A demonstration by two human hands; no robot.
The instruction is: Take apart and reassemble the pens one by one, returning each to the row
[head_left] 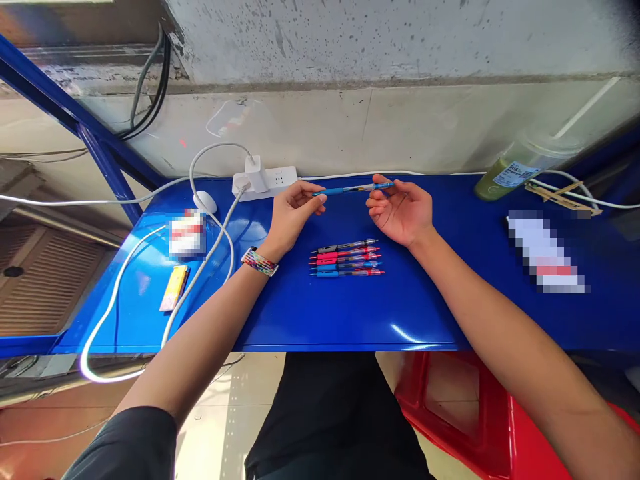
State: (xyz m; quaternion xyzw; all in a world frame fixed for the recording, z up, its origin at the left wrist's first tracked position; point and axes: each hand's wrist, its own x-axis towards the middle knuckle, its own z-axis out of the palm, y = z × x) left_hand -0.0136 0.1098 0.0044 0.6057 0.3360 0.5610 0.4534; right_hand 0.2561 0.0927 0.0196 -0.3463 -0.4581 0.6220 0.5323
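Observation:
A blue ballpoint pen [350,190] is held level above the blue table [300,320], stretched between my two hands. My left hand [299,210], with a multicoloured band on the wrist, pinches the pen's left end between thumb and fingers. At the other end, my right hand [403,208] is turned palm up and grips the pen's clear tip section with thumb and fingertips. Below the hands, several pens lie side by side on the table: a black pen [344,248], a pink-red pen [340,257] and blue-bodied ones, the nearest a blue pen with a red tip [345,273].
Behind my left hand stands a white power strip [280,179] with chargers and looping cables. A white mouse [205,201], a blurred white item [186,235] and a yellow box [175,288] lie left. At right are a green drink cup [517,167] and a blurred phone-shaped object [545,253].

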